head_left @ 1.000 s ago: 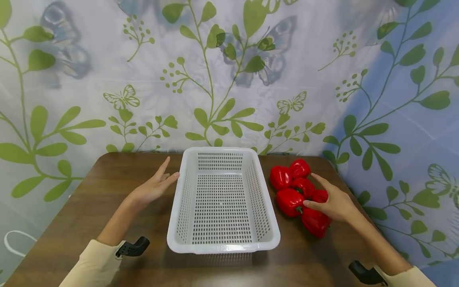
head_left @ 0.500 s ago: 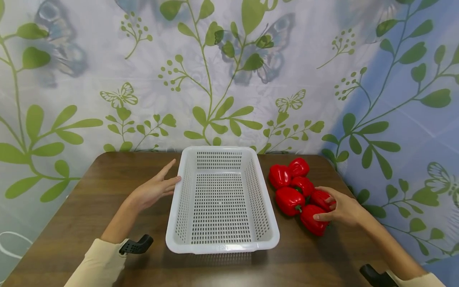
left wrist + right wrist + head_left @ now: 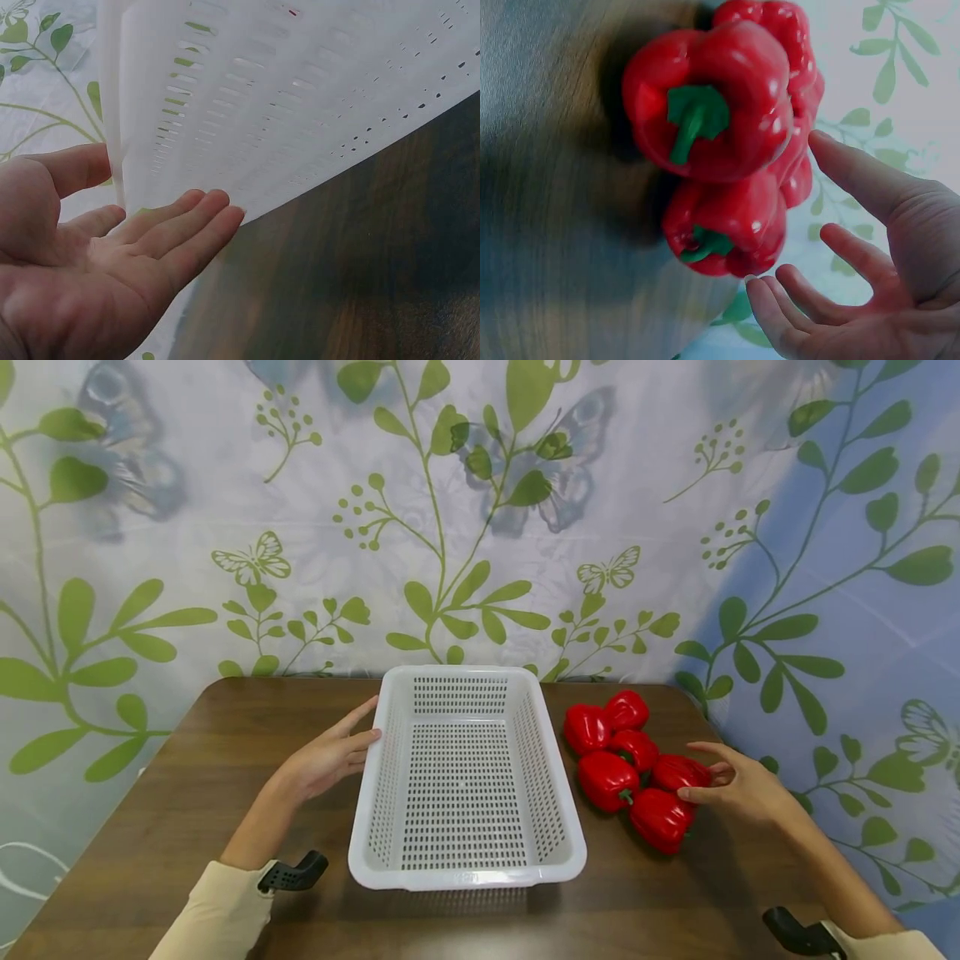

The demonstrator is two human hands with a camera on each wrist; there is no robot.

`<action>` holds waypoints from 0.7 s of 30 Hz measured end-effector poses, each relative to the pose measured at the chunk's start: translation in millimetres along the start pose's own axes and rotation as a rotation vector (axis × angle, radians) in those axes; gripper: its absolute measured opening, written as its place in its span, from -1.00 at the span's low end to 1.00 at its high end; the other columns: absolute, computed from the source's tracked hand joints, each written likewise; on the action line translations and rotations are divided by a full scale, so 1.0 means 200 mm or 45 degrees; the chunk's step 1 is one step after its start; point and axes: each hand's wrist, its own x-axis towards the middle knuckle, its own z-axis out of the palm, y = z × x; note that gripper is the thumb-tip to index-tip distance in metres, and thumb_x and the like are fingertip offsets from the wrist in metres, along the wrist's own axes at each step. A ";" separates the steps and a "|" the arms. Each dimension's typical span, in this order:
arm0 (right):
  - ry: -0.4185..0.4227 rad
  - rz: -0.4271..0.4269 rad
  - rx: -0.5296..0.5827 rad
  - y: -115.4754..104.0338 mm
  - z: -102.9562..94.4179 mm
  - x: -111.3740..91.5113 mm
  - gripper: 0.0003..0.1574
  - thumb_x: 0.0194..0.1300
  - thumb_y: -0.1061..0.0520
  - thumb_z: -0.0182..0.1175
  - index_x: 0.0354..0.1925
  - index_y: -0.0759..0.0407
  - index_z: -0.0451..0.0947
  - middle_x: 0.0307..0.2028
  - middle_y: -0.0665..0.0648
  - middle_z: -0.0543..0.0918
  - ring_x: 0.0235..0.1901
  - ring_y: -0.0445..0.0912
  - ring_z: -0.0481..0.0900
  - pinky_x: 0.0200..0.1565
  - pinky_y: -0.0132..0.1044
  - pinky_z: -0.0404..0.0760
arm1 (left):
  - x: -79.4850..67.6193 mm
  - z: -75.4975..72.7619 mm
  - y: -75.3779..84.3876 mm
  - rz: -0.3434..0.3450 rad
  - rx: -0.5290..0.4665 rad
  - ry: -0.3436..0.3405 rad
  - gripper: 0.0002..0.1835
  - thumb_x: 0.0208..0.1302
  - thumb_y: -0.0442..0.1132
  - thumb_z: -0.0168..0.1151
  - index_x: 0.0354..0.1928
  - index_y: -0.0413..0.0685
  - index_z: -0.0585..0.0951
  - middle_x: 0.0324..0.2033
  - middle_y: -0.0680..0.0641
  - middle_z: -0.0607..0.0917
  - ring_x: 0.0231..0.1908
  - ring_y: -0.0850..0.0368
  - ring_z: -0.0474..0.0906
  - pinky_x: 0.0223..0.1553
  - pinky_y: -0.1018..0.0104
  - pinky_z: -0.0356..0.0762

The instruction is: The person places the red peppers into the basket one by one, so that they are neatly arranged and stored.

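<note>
A white perforated plastic basket (image 3: 465, 793) stands upright in the middle of the table. My left hand (image 3: 322, 764) is at its left side, fingers fairly straight; in the left wrist view the thumb of this hand (image 3: 112, 262) meets the rim and the other fingertips lie against or close to the outer wall (image 3: 247, 112). Several red bell peppers with green stems lie clustered right of the basket. My right hand (image 3: 750, 789) is spread beside the rightmost bell pepper (image 3: 678, 771), thumb and fingers apart, gripping nothing. In the right wrist view, the fingertips of this hand (image 3: 870, 262) are close to the lower pepper (image 3: 731, 217).
The brown wooden table (image 3: 300, 910) ends at a wall covered with leaf-and-butterfly cloth (image 3: 480, 527). The cloth also borders the right side, close to my right hand. A white cable (image 3: 30, 868) shows at the far left.
My right hand has moved right and slightly down, from over the peppers to beside the rightmost one. My left hand has come slightly nearer the basket's left rim.
</note>
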 end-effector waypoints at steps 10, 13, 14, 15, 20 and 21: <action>-0.026 0.075 0.043 0.14 0.01 0.04 0.10 0.28 -0.20 0.37 0.50 0.32 0.14 0.28 0.69 0.35 0.25 0.51 0.38 -0.03 0.22 0.63 | 0.02 0.00 -0.04 0.044 -0.052 0.008 -0.16 0.56 -0.08 0.09 0.64 0.37 -0.19 0.48 -0.38 0.25 0.41 -0.26 0.36 0.40 -0.08 0.37; -0.043 0.059 0.073 0.16 0.02 0.05 0.12 0.26 -0.17 0.40 0.50 0.35 0.13 0.28 0.69 0.36 0.26 0.52 0.38 0.00 0.22 0.63 | 0.02 0.00 -0.04 0.050 -0.055 0.018 -0.17 0.56 -0.08 0.09 0.64 0.38 -0.17 0.48 -0.39 0.25 0.40 -0.25 0.37 0.38 -0.04 0.41; -0.049 0.055 0.081 0.16 0.02 0.05 0.12 0.26 -0.16 0.41 0.49 0.36 0.13 0.29 0.69 0.36 0.27 0.52 0.38 0.01 0.23 0.63 | 0.02 0.00 -0.04 0.052 -0.056 0.022 -0.17 0.56 -0.08 0.09 0.64 0.38 -0.17 0.48 -0.39 0.25 0.40 -0.26 0.38 0.37 -0.03 0.42; -0.060 0.050 0.094 0.16 0.02 0.05 0.13 0.25 -0.15 0.41 0.49 0.38 0.12 0.29 0.69 0.35 0.27 0.53 0.37 0.02 0.24 0.62 | 0.02 0.00 -0.04 0.055 -0.054 0.025 -0.17 0.56 -0.08 0.09 0.64 0.37 -0.17 0.48 -0.39 0.25 0.40 -0.26 0.38 0.36 -0.02 0.43; -0.077 0.043 0.113 0.18 0.04 0.05 0.11 0.25 -0.08 0.43 0.47 0.43 0.12 0.26 0.68 0.40 0.25 0.52 0.39 0.05 0.24 0.60 | 0.01 0.01 -0.05 0.065 -0.066 0.035 -0.18 0.56 -0.10 0.09 0.64 0.37 -0.14 0.47 -0.38 0.26 0.39 -0.26 0.38 0.35 0.00 0.45; -0.079 0.043 0.119 0.18 0.05 0.06 0.10 0.25 -0.07 0.42 0.46 0.44 0.11 0.25 0.67 0.41 0.25 0.52 0.40 0.04 0.23 0.61 | 0.01 0.01 -0.06 0.067 -0.069 0.036 -0.19 0.56 -0.10 0.09 0.64 0.37 -0.13 0.47 -0.38 0.26 0.40 -0.25 0.38 0.35 -0.01 0.45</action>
